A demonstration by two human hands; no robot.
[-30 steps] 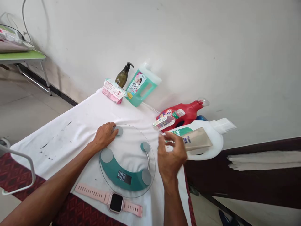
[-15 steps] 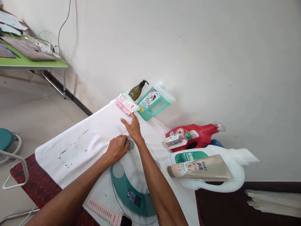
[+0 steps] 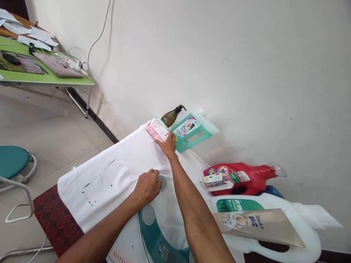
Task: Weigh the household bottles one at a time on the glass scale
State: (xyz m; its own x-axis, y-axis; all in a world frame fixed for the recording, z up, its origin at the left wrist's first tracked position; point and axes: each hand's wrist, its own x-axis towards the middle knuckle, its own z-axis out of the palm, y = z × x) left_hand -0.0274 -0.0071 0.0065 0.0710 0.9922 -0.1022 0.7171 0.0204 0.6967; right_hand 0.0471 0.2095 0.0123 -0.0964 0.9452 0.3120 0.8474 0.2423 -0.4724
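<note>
A pink and white soft pack [image 3: 158, 130], which looks like wet wipes, lies at the far end of the cloth-covered table. My right hand [image 3: 168, 144] is closed on its near edge, thumb on the left and fingers on the right. My left hand [image 3: 148, 186] rests with curled fingers at the rim of a round glass bathroom scale [image 3: 149, 215]; its palm side is hidden. The scale has a teal band and a lit display. Just behind the pack are a dark green pump bottle [image 3: 170, 117] and a teal jug [image 3: 192, 131].
On the right lie a red detergent bottle [image 3: 249, 177], a small clear bottle [image 3: 219, 181], a large white jug [image 3: 298, 237] and a beige tube [image 3: 263, 224]. A white wall [image 3: 233, 65] rises behind. At left are a green desk [image 3: 24, 78] and a teal stool [image 3: 12, 164].
My right hand has reached forward and closed on the near edge of the pack. The left hand stays beside the scale. The whole view has shifted.
</note>
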